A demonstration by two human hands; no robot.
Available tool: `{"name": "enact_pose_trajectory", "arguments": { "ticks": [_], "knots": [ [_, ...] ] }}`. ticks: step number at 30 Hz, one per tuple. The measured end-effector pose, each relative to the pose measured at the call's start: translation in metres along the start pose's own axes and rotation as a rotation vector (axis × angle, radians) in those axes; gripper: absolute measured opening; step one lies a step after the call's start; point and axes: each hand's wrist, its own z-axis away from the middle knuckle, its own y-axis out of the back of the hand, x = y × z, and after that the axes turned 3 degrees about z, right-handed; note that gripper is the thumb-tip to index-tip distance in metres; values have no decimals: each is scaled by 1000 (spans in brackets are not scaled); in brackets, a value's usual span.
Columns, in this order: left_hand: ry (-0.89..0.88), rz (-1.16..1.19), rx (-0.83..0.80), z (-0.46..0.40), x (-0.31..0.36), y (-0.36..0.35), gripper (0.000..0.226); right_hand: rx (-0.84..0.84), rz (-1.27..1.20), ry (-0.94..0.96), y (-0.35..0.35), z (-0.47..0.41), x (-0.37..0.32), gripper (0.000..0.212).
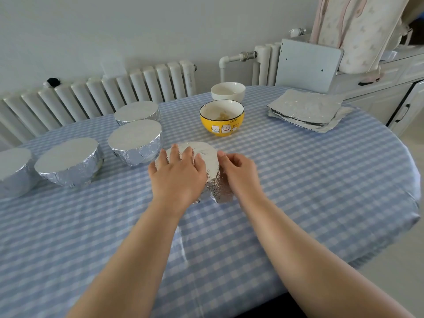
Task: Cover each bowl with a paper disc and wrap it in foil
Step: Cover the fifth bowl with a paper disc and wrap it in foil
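**Foil being pressed around a bowl**

Nearest, at table centre, the left hand (pixel 177 171) lies flat, fingers straight, on the foil-covered bowl (pixel 207 161). The right hand (pixel 238 172) curls against its side, pinching foil down — the wrapping step, seemingly almost finished. Next, the loose lower foil likely needs tucking under. To the left sit four wrapped bowls (pixel 135 143). Farther back, a yellow bowl (pixel 222 125) holds some pale food; a white bowl (pixel 228 91) — contents unclear. Foil sheets (pixel 305 107) lie far right.

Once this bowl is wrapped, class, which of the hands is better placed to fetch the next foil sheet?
Right hand: the foil stack lies on its side; the left hand presses the wrapped bowl.
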Motion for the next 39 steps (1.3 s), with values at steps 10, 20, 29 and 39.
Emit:
{"name": "enact_pose_trajectory", "arguments": {
  "ticks": [10,20,29,39],
  "knots": [
    [-179,-191,-209,-5,-15,24,111,28,-41,-26,-4,3,0,33],
    [-198,58,-92,-3,-37,13,135,49,-77,-59,-11,0,4,28],
    [-152,157,-86,-2,-34,15,140,11,-388,-251,-15,0,4,15],
    [-217,410,-260,-12,-62,22,151,-8,-574,-351,-18,-4,4,6]
  ]
}}
